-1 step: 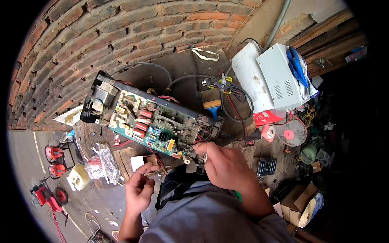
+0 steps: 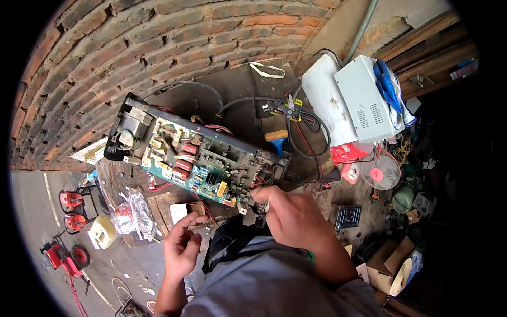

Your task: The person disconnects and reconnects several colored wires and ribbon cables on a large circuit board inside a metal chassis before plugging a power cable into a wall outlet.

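Note:
A long black metal chassis [image 2: 288, 174] with its insides exposed lies slantwise on the bench. It carries a dusty green circuit board [image 2: 158, 170] with red cylindrical parts, blue components and a yellow block. At the board's near right end, my right hand [image 2: 296, 216] is closed in a pinch beside thin wires. Its fingers hide whatever they grip. Just off the chassis's near edge hovers my left hand [image 2: 182, 245], its index finger stretched out and the others loosely curled. It holds nothing and touches nothing that I can see.
Behind the chassis lie a paintbrush [image 2: 275, 138], pliers [image 2: 291, 112] and looping cables. A pale vented metal cover [image 2: 364, 98] with a blue glove stands at the right, near a fan [image 2: 379, 171]. A brick wall [image 2: 174, 42] rises behind. A clear plastic bag [image 2: 138, 216] sits left.

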The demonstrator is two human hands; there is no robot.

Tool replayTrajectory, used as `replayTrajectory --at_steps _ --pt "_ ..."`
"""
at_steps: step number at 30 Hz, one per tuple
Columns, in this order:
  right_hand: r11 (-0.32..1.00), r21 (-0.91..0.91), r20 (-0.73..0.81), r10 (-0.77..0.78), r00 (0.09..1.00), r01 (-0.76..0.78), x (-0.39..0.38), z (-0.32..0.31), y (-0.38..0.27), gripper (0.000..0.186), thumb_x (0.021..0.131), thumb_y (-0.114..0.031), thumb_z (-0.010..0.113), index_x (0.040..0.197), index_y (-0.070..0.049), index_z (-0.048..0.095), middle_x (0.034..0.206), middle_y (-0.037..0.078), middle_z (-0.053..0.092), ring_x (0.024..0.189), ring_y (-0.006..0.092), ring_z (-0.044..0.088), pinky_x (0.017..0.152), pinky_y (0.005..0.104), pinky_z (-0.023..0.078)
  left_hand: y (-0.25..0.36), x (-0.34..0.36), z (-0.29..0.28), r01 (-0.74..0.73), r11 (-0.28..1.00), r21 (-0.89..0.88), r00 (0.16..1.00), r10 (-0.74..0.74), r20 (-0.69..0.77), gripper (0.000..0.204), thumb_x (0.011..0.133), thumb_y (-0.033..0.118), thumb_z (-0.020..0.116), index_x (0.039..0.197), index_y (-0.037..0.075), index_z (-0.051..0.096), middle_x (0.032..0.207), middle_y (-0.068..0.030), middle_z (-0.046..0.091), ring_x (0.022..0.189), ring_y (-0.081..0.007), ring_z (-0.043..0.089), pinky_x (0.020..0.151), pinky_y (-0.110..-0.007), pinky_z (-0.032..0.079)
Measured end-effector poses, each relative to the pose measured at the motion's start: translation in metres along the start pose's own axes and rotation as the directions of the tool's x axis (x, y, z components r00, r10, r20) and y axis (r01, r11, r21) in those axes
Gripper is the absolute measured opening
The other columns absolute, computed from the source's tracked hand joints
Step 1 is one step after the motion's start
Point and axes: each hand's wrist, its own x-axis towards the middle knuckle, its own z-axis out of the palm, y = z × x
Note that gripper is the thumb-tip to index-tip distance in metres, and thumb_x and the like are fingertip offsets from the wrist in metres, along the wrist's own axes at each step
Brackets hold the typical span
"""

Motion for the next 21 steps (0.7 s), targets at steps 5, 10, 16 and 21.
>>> replayTrajectory --at_steps 5,10,16,21 --pt "1.0 0.028 0.027 0.006 1.0 -0.007 0.0 -0.003 -0.005 0.035 0.076 0.001 0.055 0.11 -0.004 0.053 0.074 0.011 0.064 0.059 0.0307 0.062 0.051 0.0418 0.048 0.003 0.001 0.007 0.006 1.0 -0.007 1.0 -0.006 0.002 0.048 0.083 -0.016 0.045 0.129 -0.003 0.05 0.12 -0.0115 0.063 0.06 -0.0012 0.046 0.054 -0.017 0.04" --pt "0.998 -0.038 0.095 0.045 0.994 -0.042 0.0 0.0 -0.006 0.037 0.075 0.0 0.057 0.112 -0.005 0.053 0.073 0.011 0.063 0.057 0.0295 0.062 0.05 0.0406 0.048 0.003 0.004 0.014 -0.005 1.0 0.024 1.0 0.005 0.005 0.046 0.084 -0.014 0.046 0.128 -0.003 0.05 0.12 -0.0106 0.063 0.061 -0.001 0.046 0.056 -0.017 0.04" --pt "0.999 0.049 0.066 0.014 0.998 -0.018 -0.003 0.002 -0.005 0.036 0.075 0.001 0.057 0.111 -0.004 0.053 0.069 0.011 0.063 0.058 0.0285 0.063 0.052 0.0397 0.049 -0.002 0.003 0.02 -0.004 0.999 0.05 1.0 0.003 0.021 0.043 0.086 -0.012 0.049 0.127 -0.001 0.052 0.119 -0.0074 0.064 0.062 -0.0001 0.045 0.058 -0.016 0.04" --pt "1.0 0.027 0.068 -0.005 0.998 0.003 -0.005 0.001 -0.009 0.035 0.075 0.001 0.057 0.11 -0.002 0.054 0.065 0.01 0.061 0.057 0.0286 0.063 0.052 0.04 0.049 -0.004 0.002 0.024 -0.001 0.998 0.06 1.0 -0.001 0.023 0.042 0.087 -0.01 0.05 0.128 -0.001 0.052 0.117 -0.006 0.064 0.062 0.0001 0.044 0.057 -0.016 0.04"
